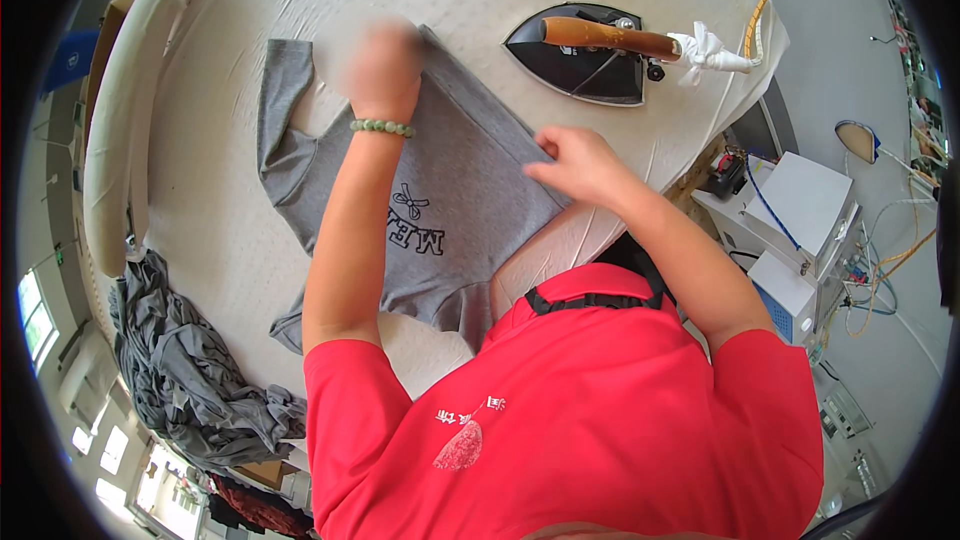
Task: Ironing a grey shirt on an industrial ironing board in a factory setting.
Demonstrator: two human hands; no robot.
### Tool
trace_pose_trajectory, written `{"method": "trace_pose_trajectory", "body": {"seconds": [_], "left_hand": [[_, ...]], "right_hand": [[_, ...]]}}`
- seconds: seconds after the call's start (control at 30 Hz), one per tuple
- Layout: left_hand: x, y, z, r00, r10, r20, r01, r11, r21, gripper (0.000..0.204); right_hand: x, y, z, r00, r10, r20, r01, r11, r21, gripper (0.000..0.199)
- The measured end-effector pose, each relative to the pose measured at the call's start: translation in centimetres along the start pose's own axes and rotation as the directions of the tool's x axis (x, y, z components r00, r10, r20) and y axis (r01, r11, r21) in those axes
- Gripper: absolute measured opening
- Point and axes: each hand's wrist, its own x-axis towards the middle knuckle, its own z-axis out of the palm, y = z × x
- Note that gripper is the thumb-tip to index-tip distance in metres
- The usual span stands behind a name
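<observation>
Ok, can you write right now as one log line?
left hand: blurred, over grey garment | right hand: at garment's right edge | iron: on table

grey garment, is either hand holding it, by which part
Can't tell: the left hand is blurred at the garment; the right hand curls at its right edge, grip unclear.

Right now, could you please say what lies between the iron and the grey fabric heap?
The head view shows the grey printed garment on the pale table cover, with the left forearm above it.
</observation>
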Motion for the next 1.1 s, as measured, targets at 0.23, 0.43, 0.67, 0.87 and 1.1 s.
{"method": "trace_pose_trajectory", "body": {"seconds": [0.23, 0.43, 0.67, 0.87, 1.1], "left_hand": [[-5.0, 1.0, -0.4, 0.993, 0.120, 0.024, -0.113, 0.978, -0.176, 0.035], [-7.1, 1.9, -0.7, 0.975, 0.155, 0.160, -0.138, 0.984, -0.112, 0.066], [-7.2, 3.3, 0.2, 0.982, 0.113, 0.151, -0.123, 0.990, 0.061, 0.076], [-6.2, 4.5, -0.1, 0.974, 0.064, 0.218, -0.092, 0.988, 0.123, 0.079], [-6.9, 4.7, 1.1, 0.987, 0.046, 0.156, -0.080, 0.972, 0.220, 0.077]], "right_hand": [[16.1, -4.5, 1.2, 0.984, -0.066, -0.167, 0.118, 0.938, 0.326, 0.041], [10.1, -1.8, 0.2, 0.991, -0.007, 0.136, -0.051, 0.908, 0.415, 0.040], [-0.3, 4.0, -0.7, 0.926, 0.066, 0.371, -0.230, 0.879, 0.417, 0.028], [-0.6, 5.1, -3.7, 0.898, 0.102, 0.429, -0.324, 0.812, 0.485, 0.026], [-1.5, 5.6, -1.1, 0.974, 0.007, 0.227, -0.084, 0.939, 0.333, 0.024]]}}
